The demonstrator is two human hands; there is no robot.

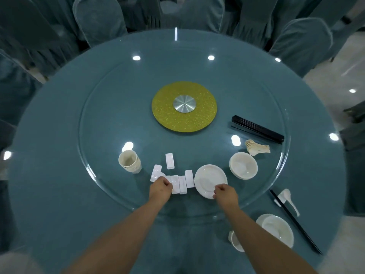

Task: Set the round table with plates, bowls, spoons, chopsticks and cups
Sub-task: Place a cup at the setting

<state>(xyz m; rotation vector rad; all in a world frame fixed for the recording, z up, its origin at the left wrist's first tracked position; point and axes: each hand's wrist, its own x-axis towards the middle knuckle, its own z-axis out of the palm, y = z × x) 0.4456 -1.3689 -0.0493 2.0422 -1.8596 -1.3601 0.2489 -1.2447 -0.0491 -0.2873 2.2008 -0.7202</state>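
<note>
Plates [210, 180] lie stacked on the glass turntable [94, 107]; the right hand [225, 193] pinches the top plate's near rim, probably to lift it. The left hand [160, 187] curls over the white chopstick rests [178, 183]; whether it grips one is unclear.

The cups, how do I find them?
Start at the yellow disc in the middle of the glass turntable. Look toward the person and to the left: the cups are one cream nested stack, taller than the flat white rests beside it.
</note>
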